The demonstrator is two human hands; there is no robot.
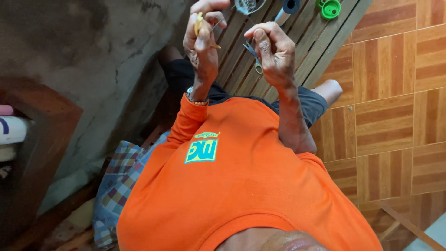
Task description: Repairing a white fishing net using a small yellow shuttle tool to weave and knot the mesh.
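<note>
While pinched in the left hand [200,39], small yellow piece [199,23], right hand [274,51] gripping scissors [254,58]

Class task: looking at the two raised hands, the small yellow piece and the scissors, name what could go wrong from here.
1. The right hand grips small scissors close to the left hand; a slip could nick a finger.
2. The yellow piece is only pinched, so it might drop through the slatted bench.

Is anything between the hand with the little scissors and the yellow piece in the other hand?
Nothing visible. The right hand holds small scissors; the left hand pinches the yellow piece. Only open air above the slatted bench separates them.
</note>
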